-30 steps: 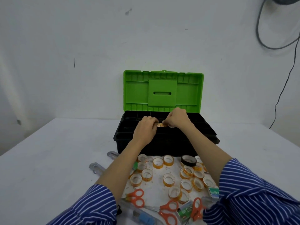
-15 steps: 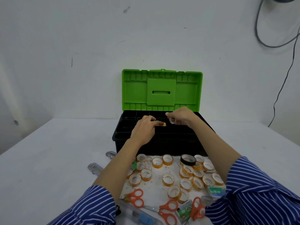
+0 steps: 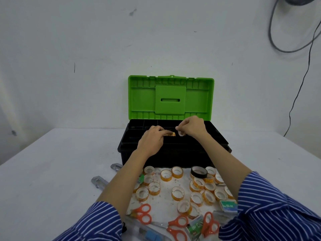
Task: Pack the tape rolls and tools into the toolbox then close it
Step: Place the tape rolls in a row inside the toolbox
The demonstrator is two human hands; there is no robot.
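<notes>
While both my hands work over the open toolbox (image 3: 173, 153), my left hand (image 3: 152, 139) pinches an orange tape roll (image 3: 171, 133) at its fingertips and my right hand (image 3: 192, 126) pinches a pale roll (image 3: 181, 133), the two rolls just beside each other above the black tray. One green lid (image 3: 171, 97) stands upright behind. On the table (image 3: 52, 171) near me lie roughly twenty small tape rolls, one black roll (image 3: 199, 171), three orange-handled scissors (image 3: 142, 213), and two clear brackets (image 3: 99, 181) partly hidden by my left forearm. My sleeves cover part of the bottom tools.
</notes>
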